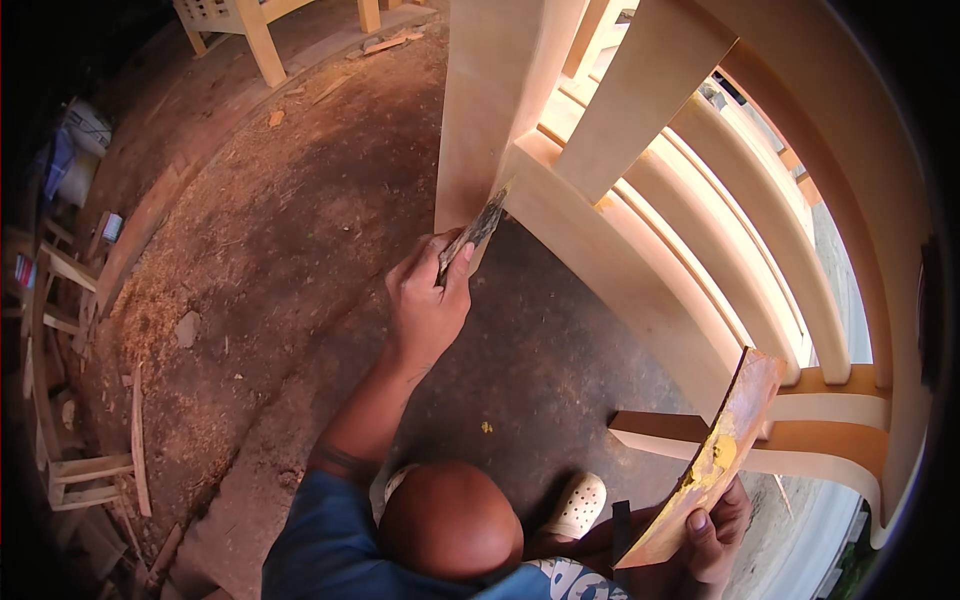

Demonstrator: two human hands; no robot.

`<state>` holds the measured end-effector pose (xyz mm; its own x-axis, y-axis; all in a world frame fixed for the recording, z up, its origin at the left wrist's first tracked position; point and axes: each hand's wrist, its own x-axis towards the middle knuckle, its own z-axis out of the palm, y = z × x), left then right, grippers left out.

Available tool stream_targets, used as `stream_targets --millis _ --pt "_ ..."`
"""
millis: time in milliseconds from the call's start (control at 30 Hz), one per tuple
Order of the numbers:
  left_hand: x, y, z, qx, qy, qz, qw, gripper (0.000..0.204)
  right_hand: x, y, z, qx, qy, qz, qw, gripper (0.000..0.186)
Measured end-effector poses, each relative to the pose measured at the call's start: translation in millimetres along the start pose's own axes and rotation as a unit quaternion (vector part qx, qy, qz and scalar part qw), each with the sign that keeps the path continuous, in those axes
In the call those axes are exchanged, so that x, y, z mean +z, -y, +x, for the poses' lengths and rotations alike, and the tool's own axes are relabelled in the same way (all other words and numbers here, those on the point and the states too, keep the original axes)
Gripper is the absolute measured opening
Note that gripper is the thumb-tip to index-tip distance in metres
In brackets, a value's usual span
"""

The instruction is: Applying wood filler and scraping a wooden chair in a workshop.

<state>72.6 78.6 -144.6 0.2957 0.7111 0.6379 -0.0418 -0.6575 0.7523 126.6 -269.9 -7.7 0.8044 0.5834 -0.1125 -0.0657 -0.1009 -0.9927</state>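
Note:
My left hand (428,285) grips a narrow, stained scraper or putty knife (480,230), its tip at the inner joint between an upright post (475,100) and the lower rail (610,250) of a pale wooden frame. My right hand (715,540) holds a thin wooden board (705,465) smeared with yellow paste, thumb on its near face, low at the right beside the frame. The frame has curved slats (715,240) and a wide flat plank (640,90) across them, with small yellowish patches at some joints.
Another pale wooden piece (260,50) stands at upper left. Wood scraps (140,440) and bundled items (80,140) line the left side, with sawdust on the dark floor (280,220). A curved wooden leg (820,450) extends at lower right. A perforated white clog (575,505) is below me.

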Motion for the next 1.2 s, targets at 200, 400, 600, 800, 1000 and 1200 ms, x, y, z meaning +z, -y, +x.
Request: stream_targets --millis 200,400,600,800,1000,1200 --pt "43.4 -12.9 -13.1 0.070 0.045 0.043 0.996 0.031 3.6 1.1 -2.4 0.006 -0.007 -0.007 1.000 0.053" --pt "22.0 -2.9 -9.1 0.037 -0.021 0.034 0.999 0.022 9.3 0.2 2.8 0.008 0.003 -0.001 1.000 0.052" --pt "12.3 -52.9 -15.6 0.200 0.289 -0.040 0.935 0.016 19.0 9.1 12.9 0.026 -0.005 0.013 1.000 0.048" --pt "-46.2 -87.0 81.0 0.066 0.209 0.139 0.966 0.022 16.2 3.5 9.9 0.048 0.051 0.019 0.997 0.044" --pt "-36.4 -107.2 134.4 0.248 0.211 0.371 0.870 0.035 24.1 6.9 20.6 0.086 0.127 0.076 0.985 0.034" --pt "-6.2 -116.8 151.3 0.307 0.293 0.406 0.809 0.043 24.4 -1.3 27.3 0.065 0.221 0.034 0.972 0.015"
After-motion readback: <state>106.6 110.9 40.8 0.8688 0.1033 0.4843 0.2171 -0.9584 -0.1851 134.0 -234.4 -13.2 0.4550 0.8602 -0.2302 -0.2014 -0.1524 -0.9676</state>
